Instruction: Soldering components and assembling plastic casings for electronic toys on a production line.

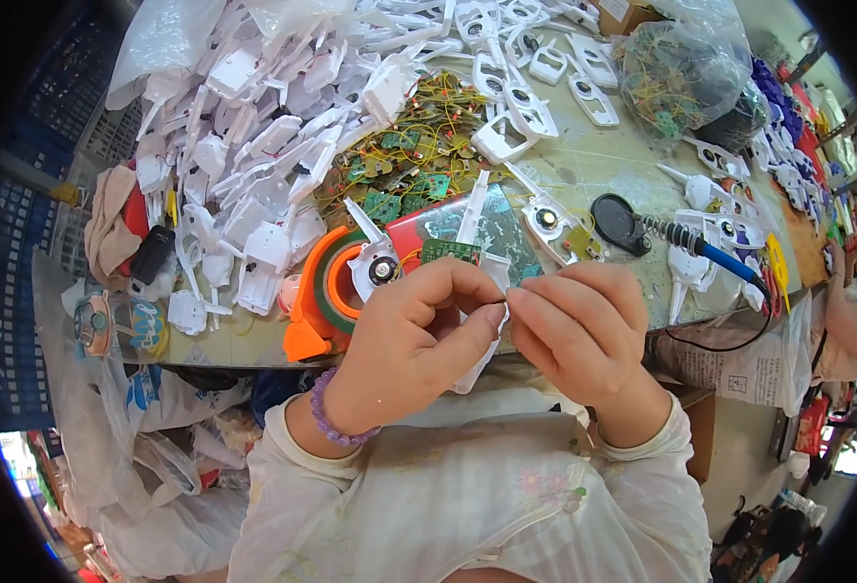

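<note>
My left hand [414,335], a beaded bracelet at its wrist, and my right hand [584,335] meet at the table's front edge. Thumb and forefinger of each are pinched together, tips almost touching, on something too small and hidden to make out. Under and between them lies a white plastic housing [474,374], partly covered by my fingers. Just beyond my left hand a green circuit board [448,251] shows, wires running beside it. To its left sits another white housing with a round black speaker [382,269]. A similar housing with a speaker [547,220] lies beyond my right hand.
An orange tape dispenser [314,316] stands left of my hands. At right, a blue-handled soldering iron [730,260] rests in a coiled holder. White housings [254,165] are heaped at back left, beside piled wired circuit boards [409,146]. A clear bag [676,78] holds more boards.
</note>
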